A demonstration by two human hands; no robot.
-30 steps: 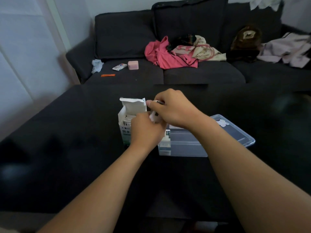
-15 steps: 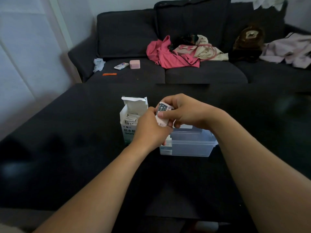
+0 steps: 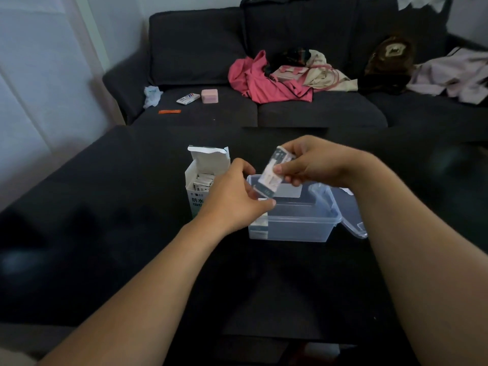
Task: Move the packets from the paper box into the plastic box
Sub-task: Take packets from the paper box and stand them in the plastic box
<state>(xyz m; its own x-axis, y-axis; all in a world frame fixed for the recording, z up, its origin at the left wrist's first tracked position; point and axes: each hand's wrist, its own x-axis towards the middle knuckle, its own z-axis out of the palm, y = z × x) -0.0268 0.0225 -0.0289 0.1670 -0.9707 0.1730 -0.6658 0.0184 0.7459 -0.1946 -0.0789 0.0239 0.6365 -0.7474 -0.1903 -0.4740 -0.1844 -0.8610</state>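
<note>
Right hand (image 3: 311, 165) is pinching a small stack of white-and-grey flat packets (image 3: 273, 175) between thumb and fingers, holding it tilted just above the open clear plastic box (image 3: 298, 223). Left hand (image 3: 235, 199) is sitting at the stack's lower edge with fingers curled, thumb tip near the bottom packet; looks like it's steadying or squaring the stack, can't tell if it's actually gripping

White paper carton with green print (image 3: 196, 196) is standing just left of the plastic box, flap up, more packets (image 3: 202, 180) showing inside, so task is partway at best

Doing it well, my read: keep the stack squared, lower it edge-first against the box's near-left wall, let go only once it's seated so nothing is fanning out

Hard to see: left hand is covering the carton's right side and the box's near-left corner; something pale is standing in that corner, likely packets, unclear. Packet print is blurring. Clear lid (image 3: 351, 217) is hanging off the right side, hinge unclear. Dark surface (image 3: 118, 220) is hiding edges
</note>
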